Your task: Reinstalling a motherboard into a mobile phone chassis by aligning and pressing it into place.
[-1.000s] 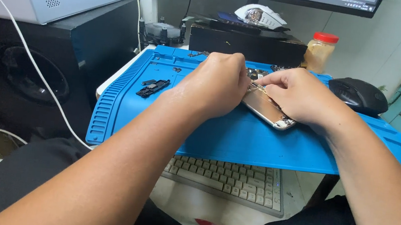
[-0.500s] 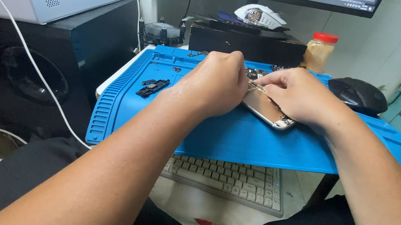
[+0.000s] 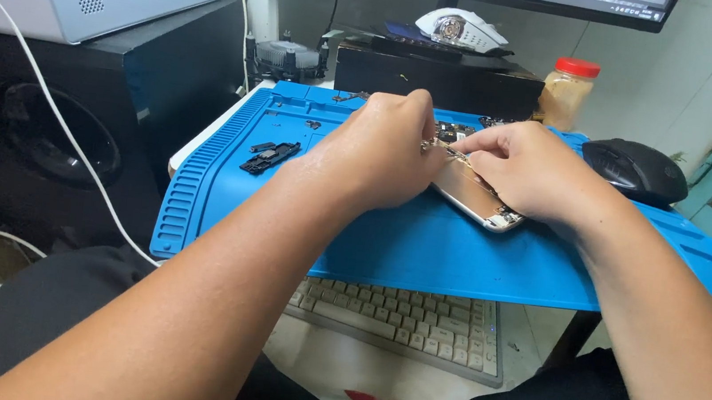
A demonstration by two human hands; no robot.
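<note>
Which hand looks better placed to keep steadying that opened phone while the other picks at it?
Probably the right hand: it lies over the opened phone on the blue mat. The left hand is curled above the phone's top end, pinching something small.

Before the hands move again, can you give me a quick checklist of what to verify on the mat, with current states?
1. Phone lies on the blue mat, not overhanging: ok.
2. Left hand steadies the phone's upper end: ok.
3. Right hand fingers pinch a small part at the phone's top: cannot tell what it is.
4. Loose black part lies clear of both hands: ok.
5. Mouse and jar are off the work area: ok.
6. Keyboard sits partly under the mat's front edge: ok.
</note>
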